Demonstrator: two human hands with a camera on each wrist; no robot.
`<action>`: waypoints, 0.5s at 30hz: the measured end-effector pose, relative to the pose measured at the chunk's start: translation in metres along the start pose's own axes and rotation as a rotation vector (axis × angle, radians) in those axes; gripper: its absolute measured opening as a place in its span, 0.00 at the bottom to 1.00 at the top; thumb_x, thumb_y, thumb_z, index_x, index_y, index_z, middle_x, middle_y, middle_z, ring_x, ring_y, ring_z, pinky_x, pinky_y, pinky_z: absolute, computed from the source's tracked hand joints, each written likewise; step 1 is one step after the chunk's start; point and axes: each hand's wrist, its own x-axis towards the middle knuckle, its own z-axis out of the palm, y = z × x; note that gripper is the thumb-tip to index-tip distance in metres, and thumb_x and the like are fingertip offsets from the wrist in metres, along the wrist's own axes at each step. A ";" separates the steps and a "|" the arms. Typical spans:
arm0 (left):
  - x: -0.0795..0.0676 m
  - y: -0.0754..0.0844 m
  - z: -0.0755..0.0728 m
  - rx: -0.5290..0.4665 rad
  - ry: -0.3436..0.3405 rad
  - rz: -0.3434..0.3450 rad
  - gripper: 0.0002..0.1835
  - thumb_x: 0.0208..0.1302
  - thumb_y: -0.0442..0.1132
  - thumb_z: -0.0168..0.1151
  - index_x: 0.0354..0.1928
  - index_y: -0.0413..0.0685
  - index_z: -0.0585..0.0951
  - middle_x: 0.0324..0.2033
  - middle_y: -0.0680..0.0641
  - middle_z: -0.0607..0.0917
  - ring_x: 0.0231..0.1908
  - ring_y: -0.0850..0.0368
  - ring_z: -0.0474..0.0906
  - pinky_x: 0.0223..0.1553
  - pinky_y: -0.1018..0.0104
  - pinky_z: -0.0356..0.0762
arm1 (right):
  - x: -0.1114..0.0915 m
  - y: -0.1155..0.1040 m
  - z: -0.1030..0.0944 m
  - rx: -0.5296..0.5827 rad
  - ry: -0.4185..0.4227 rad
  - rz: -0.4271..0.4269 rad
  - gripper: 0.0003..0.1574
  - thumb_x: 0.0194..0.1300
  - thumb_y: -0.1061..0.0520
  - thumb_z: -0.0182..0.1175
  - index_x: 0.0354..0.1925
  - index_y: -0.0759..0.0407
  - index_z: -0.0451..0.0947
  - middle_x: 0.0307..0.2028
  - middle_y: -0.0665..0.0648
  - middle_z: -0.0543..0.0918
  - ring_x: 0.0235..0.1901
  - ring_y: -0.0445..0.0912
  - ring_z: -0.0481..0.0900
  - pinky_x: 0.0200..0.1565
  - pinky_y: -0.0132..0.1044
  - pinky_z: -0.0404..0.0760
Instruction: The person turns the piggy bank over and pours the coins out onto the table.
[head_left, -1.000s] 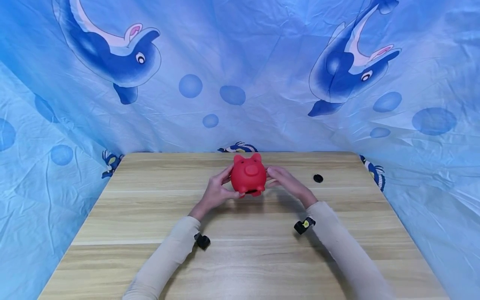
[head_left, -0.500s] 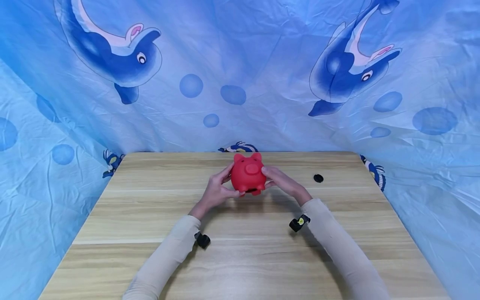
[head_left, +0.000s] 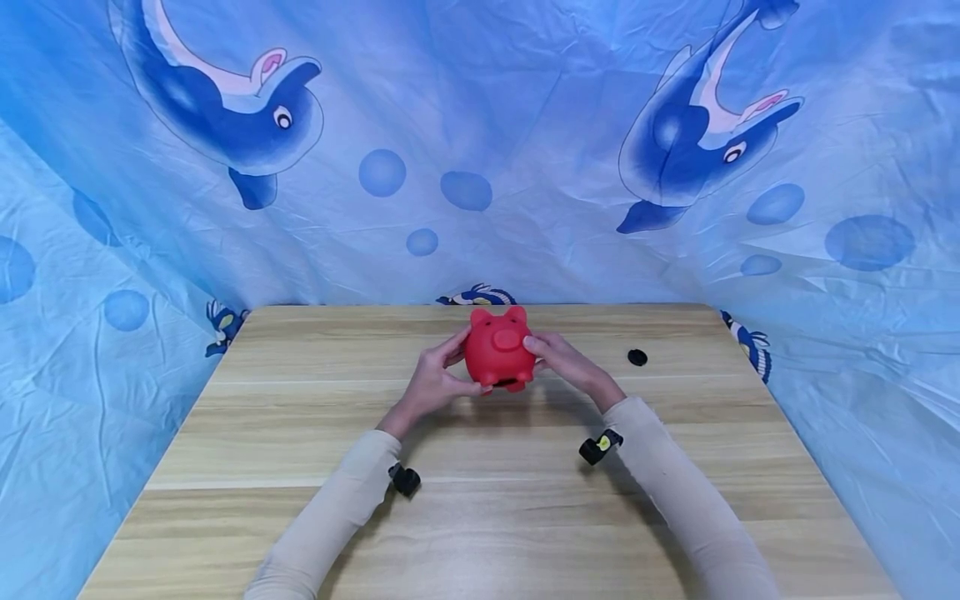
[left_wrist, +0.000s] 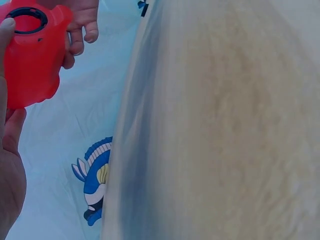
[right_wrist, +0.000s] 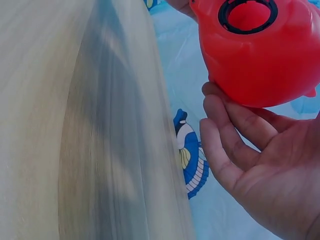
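Observation:
A red piggy bank [head_left: 497, 360] is held up over the table, its snout towards me. My left hand [head_left: 429, 382] grips it from the left, thumb low at a foot and fingers round the side. On the other side my right hand [head_left: 564, 363] holds it, thumb beside the snout and fingers behind. In the right wrist view, curled fingers [right_wrist: 231, 131] lie against the red body. The underside has an uncovered round hole with a black ring [right_wrist: 272, 17]. A small black round cap [head_left: 637, 357] lies on the table to the right of my right hand.
The wood-grain table [head_left: 480, 517] ends at a far edge just behind the piggy bank. A blue cloth [head_left: 540, 242] printed with dolphins hangs behind and along both sides. Each wrist wears a small black camera [head_left: 405, 481].
My right hand has moved left, its thumb coming onto the front of the piggy bank. The piggy bank has shifted very slightly right. My left hand keeps its grip.

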 end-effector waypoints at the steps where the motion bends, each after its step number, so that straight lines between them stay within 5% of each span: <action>1: 0.000 0.000 0.000 0.003 -0.004 -0.007 0.49 0.46 0.24 0.80 0.72 0.28 0.66 0.65 0.30 0.76 0.62 0.35 0.77 0.59 0.47 0.78 | 0.000 0.000 0.000 0.000 0.006 0.002 0.45 0.74 0.36 0.49 0.66 0.74 0.70 0.51 0.64 0.83 0.44 0.43 0.82 0.53 0.55 0.84; 5: 0.001 0.001 -0.001 0.026 -0.019 -0.028 0.49 0.46 0.25 0.81 0.72 0.28 0.66 0.65 0.31 0.77 0.63 0.37 0.77 0.59 0.54 0.78 | 0.001 0.002 0.002 0.010 0.027 0.017 0.43 0.74 0.37 0.47 0.67 0.72 0.71 0.52 0.64 0.83 0.45 0.44 0.83 0.53 0.57 0.83; 15: 0.000 -0.031 0.000 0.048 -0.052 -0.015 0.56 0.42 0.30 0.85 0.75 0.37 0.65 0.69 0.38 0.75 0.66 0.44 0.76 0.60 0.52 0.78 | 0.003 0.010 0.007 0.058 0.081 0.003 0.39 0.74 0.41 0.50 0.65 0.72 0.73 0.50 0.62 0.85 0.43 0.43 0.85 0.49 0.42 0.86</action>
